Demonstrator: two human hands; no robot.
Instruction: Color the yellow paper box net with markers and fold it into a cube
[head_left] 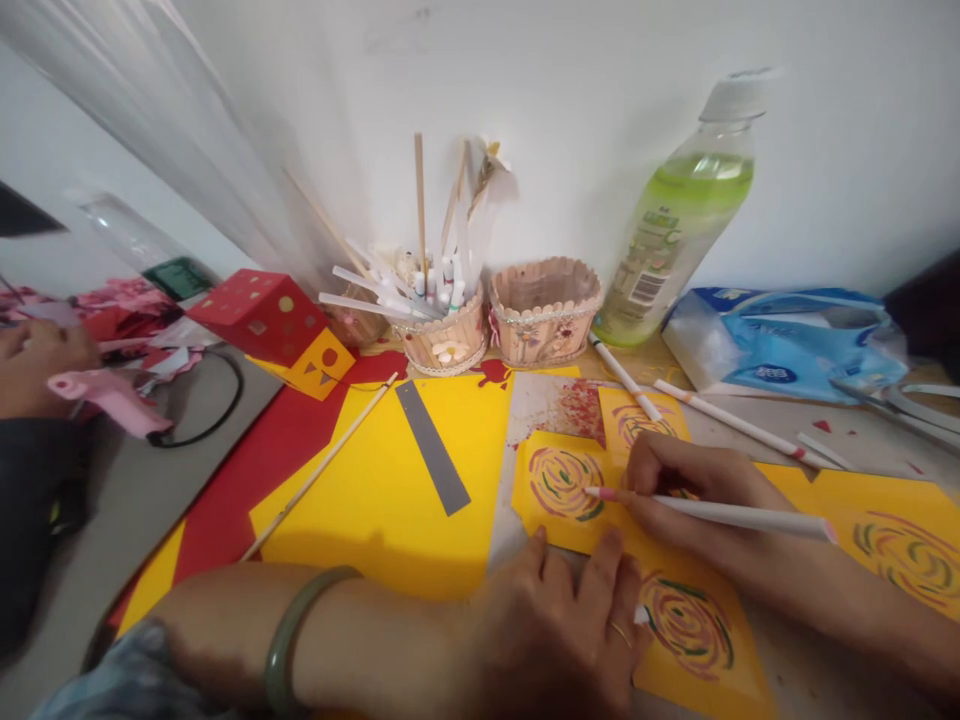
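My right hand (694, 510) grips a white marker (742, 517) with a pink tip. That tip touches a small yellow card (538, 490) marked with curved pink, purple and green strokes. Across the card's lower edge lie the fingers of my left hand (566, 620), slightly spread and pressing down. A small white tip shows beside those fingers; what it belongs to is hidden. Below my right wrist is another yellow card (694, 635) with a similar swirl. A third swirl card (634, 420) lies behind my right hand, partly covered.
Two decorated baskets (544, 340) stand by the wall, one full of markers and sticks. Right of them are a green drink bottle (664, 240), a blue tissue pack (787, 340) and scissors (900, 405). Leftward lie a red box (259, 315), a pink glue gun (109, 400) and another person's hand (45, 365).
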